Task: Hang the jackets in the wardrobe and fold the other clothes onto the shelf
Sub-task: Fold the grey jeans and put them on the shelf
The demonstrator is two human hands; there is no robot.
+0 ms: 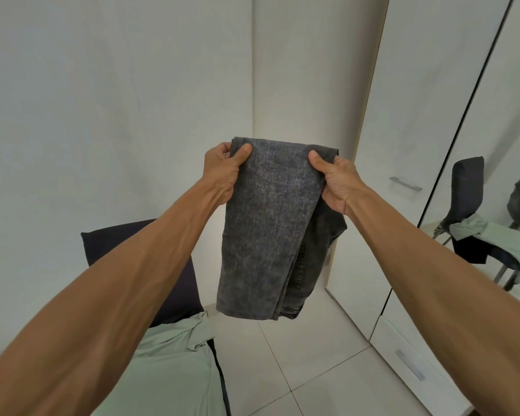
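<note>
I hold a pair of dark grey jeans (267,223) folded lengthwise, hanging in the air in front of me. My left hand (222,172) grips the top left corner, thumb on the front. My right hand (335,183) grips the top right corner the same way. The lower end of the jeans hangs free above the floor. A pale green garment (174,367) lies on a dark chair (138,247) at the lower left. The white wardrobe (409,145) stands at the right with its doors closed.
A mirror door (499,145) at the far right reflects the chair and the green garment. Wardrobe drawers with metal handles (410,364) sit low at the right. Pale floor tiles (297,370) lie below. A white wall fills the left and centre.
</note>
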